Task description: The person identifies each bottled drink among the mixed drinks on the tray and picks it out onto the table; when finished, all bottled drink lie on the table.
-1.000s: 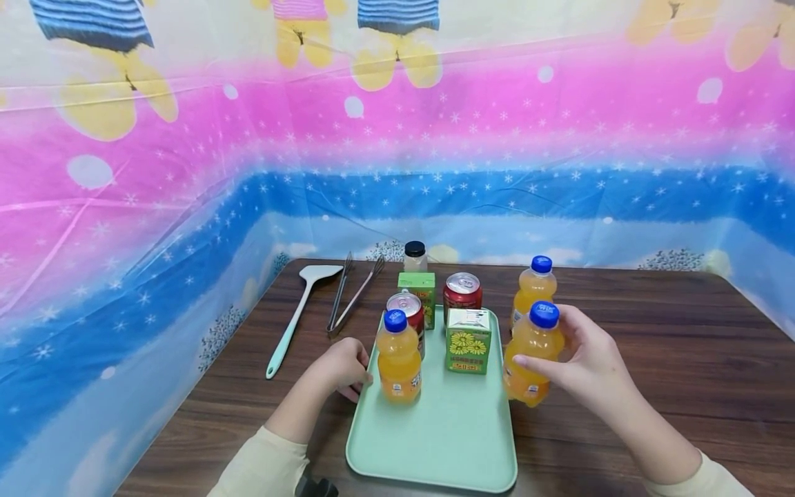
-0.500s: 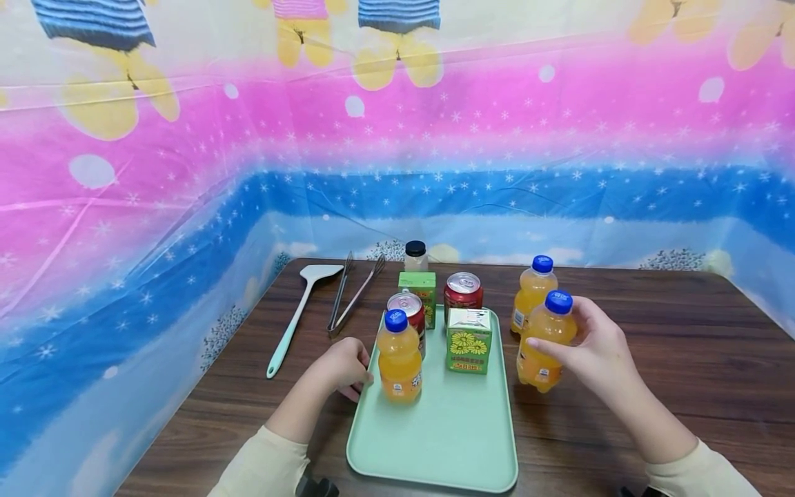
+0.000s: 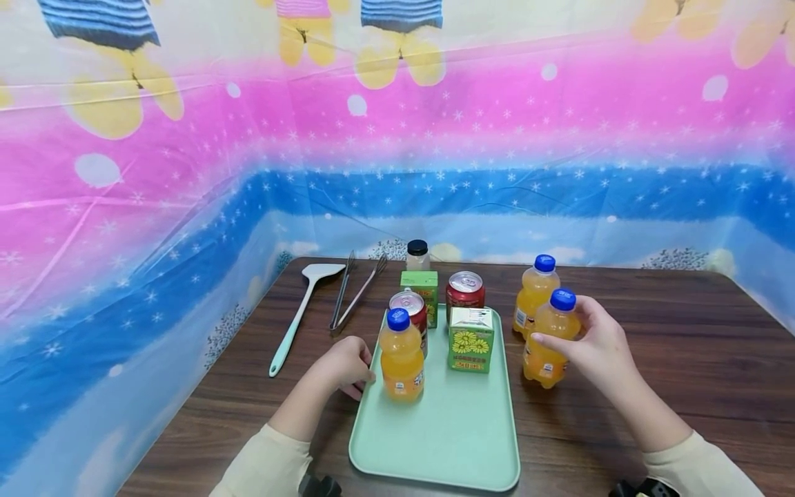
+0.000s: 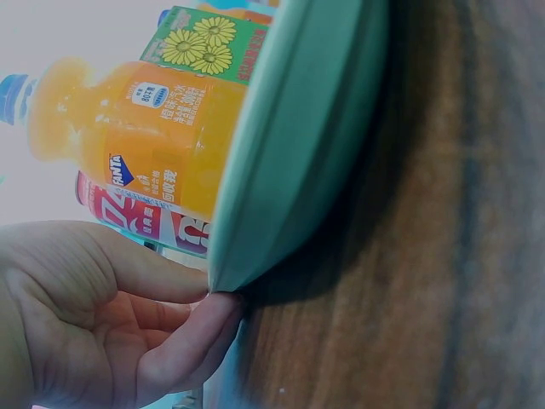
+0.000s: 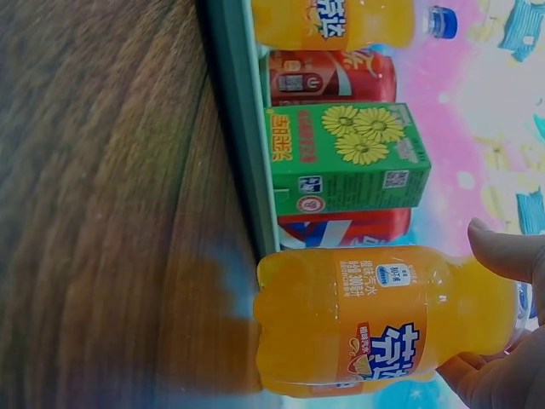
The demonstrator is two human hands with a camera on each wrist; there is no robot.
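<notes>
My right hand [image 3: 599, 345] grips an orange soda bottle [image 3: 549, 348] with a blue cap, thumb on its near side. The bottle is upright, just right of the green tray [image 3: 447, 442]; whether its base touches the table I cannot tell. With thumb and fingers, my left hand [image 4: 128, 315] pinches the tray's left rim. On the tray are another orange soda bottle [image 3: 402, 366], a green drink carton [image 3: 470, 348] with yellow flowers, and a red can [image 3: 415, 309] partly hidden behind the bottle. A second red can [image 3: 466, 290] stands at the tray's far end.
A third orange soda bottle [image 3: 535, 293] stands behind the held one. Another green carton [image 3: 422, 279] and a black-lidded jar [image 3: 418, 255] are at the back. Left of the tray lie metal tongs [image 3: 357, 297] and a pale spatula [image 3: 301, 321] on the wooden table [image 3: 671, 331].
My right hand has carried its bottle right and slightly back, from beside the tray's edge to farther off over the table. The left hand has stayed at the tray rim.
</notes>
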